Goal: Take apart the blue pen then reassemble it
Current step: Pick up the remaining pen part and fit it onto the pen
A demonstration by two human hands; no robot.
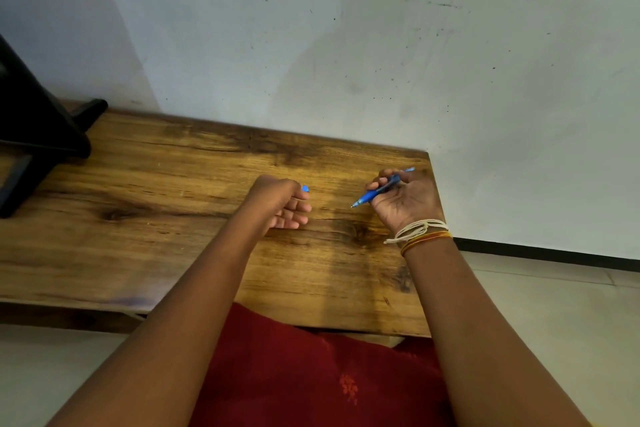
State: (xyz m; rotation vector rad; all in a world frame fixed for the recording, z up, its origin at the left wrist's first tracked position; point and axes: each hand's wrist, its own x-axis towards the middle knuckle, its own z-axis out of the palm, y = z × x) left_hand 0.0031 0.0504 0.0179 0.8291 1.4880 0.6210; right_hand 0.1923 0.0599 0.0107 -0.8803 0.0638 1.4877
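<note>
My right hand grips the blue pen above the right end of the wooden table. The pen lies across my fingers, its tip pointing down-left and its thin rear end sticking out up-right. My left hand hovers near the table's middle, fingers curled. A small blue pen piece shows at its fingertips, pinched between thumb and finger; most of the piece is hidden. The two hands are apart, about a hand's width between them.
A black stand sits on the table's far left end. A pale wall rises right behind the table. The table's right edge lies just past my right hand, with floor beyond. Red cloth covers my lap below the front edge.
</note>
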